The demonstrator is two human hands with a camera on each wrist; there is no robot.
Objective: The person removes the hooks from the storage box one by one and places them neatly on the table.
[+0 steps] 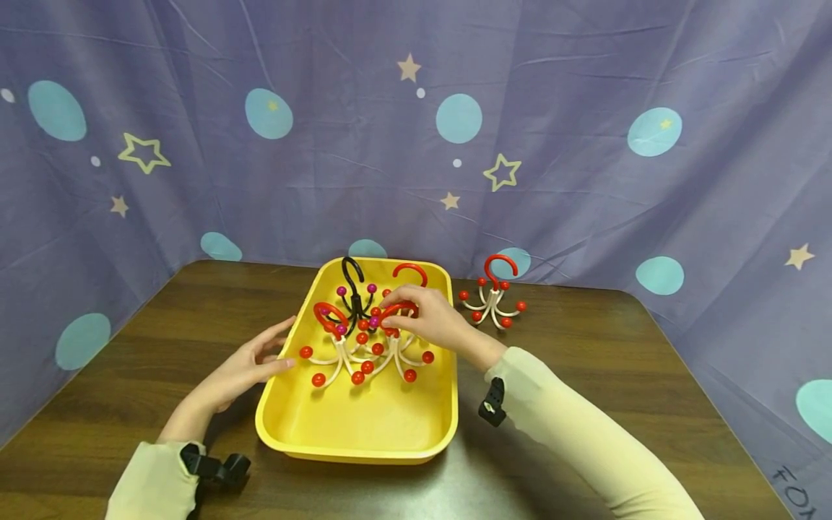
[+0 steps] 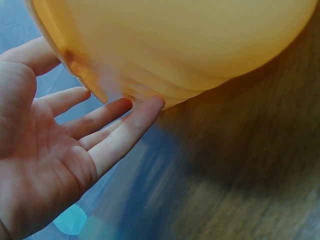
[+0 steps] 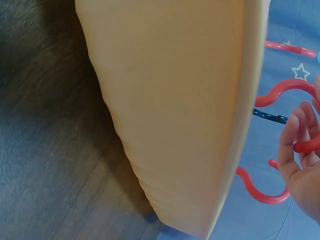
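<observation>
My left hand (image 1: 237,372) is at the left side of a yellow tub (image 1: 360,433). Its thumb lies over the rim, and its fairly straight fingers touch the outer wall (image 2: 165,55) in the left wrist view. Over the tub, my right hand (image 1: 438,318) pinches the red hook of a red-and-white multi-arm hanger (image 1: 394,343) with ball tips. Beside that hanger is a similar red-and-white hanger (image 1: 341,354). Behind them stands a black hanger (image 1: 355,303) with purple balls. Another red hook (image 1: 411,271) rises at the back, its lower part mostly hidden by my right hand.
Outside the tub, to its back right, a red-and-white hanger (image 1: 492,300) stands on the brown wooden table (image 1: 585,375). A purple curtain (image 1: 552,87) with stars and dots hangs behind the table's far edge.
</observation>
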